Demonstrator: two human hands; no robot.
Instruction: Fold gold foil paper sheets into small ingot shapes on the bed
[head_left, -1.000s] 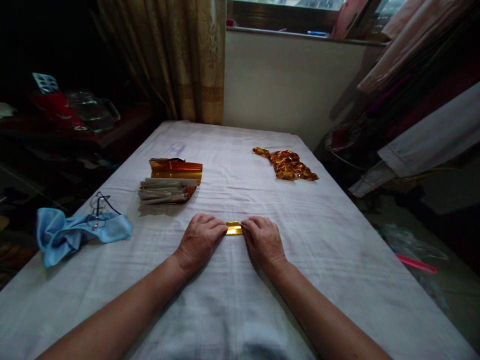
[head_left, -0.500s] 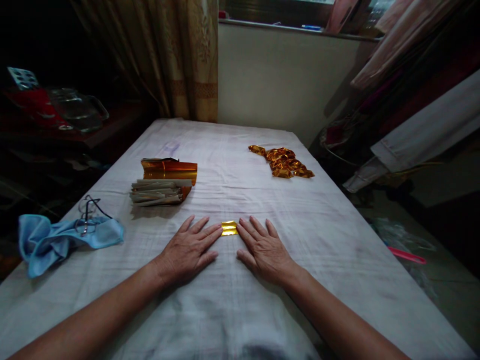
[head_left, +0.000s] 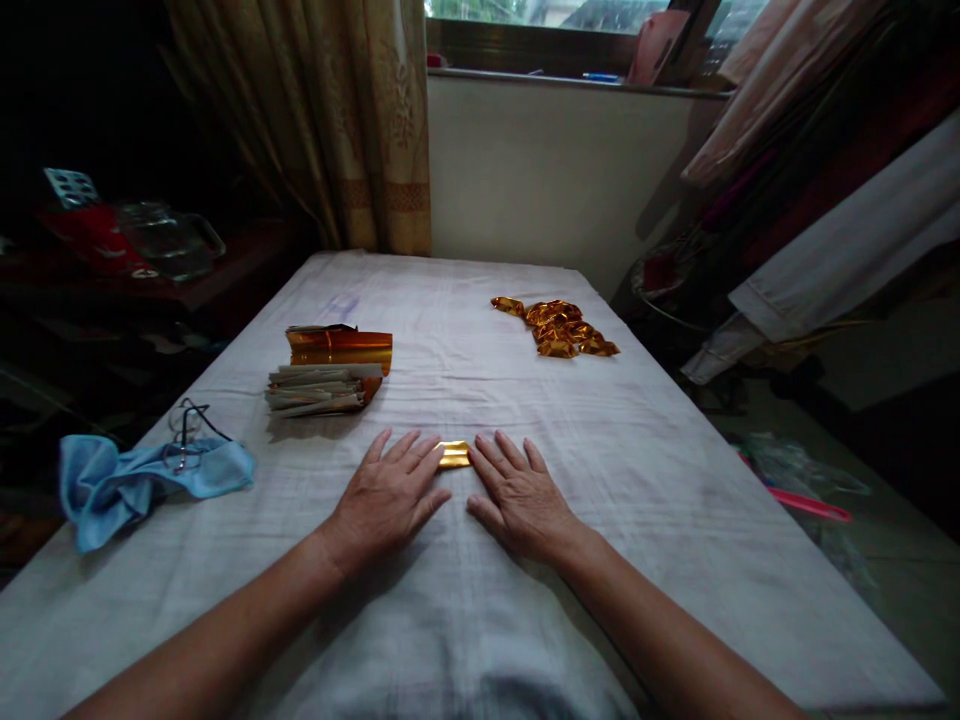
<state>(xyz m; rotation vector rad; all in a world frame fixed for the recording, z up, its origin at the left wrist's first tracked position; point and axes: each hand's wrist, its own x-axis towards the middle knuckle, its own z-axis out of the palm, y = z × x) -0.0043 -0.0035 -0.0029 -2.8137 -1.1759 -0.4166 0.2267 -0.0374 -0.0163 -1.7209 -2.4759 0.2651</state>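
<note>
A small gold foil piece [head_left: 454, 455] is lying on the bench [head_left: 675, 480] between the left hand [head_left: 390, 495] and right hand [head_left: 521, 495], both resting flat with fingers spread, fingertips touching its ends.

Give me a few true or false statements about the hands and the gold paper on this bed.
1. Both hands lie flat with fingers spread, left hand, right hand. True.
2. The small folded gold paper sits between the fingertips. True.
3. The pile of folded gold pieces lies at the near left. False: far right.
4. The blue cloth covers the paper stack. False: it lies apart, at the left edge.
</note>
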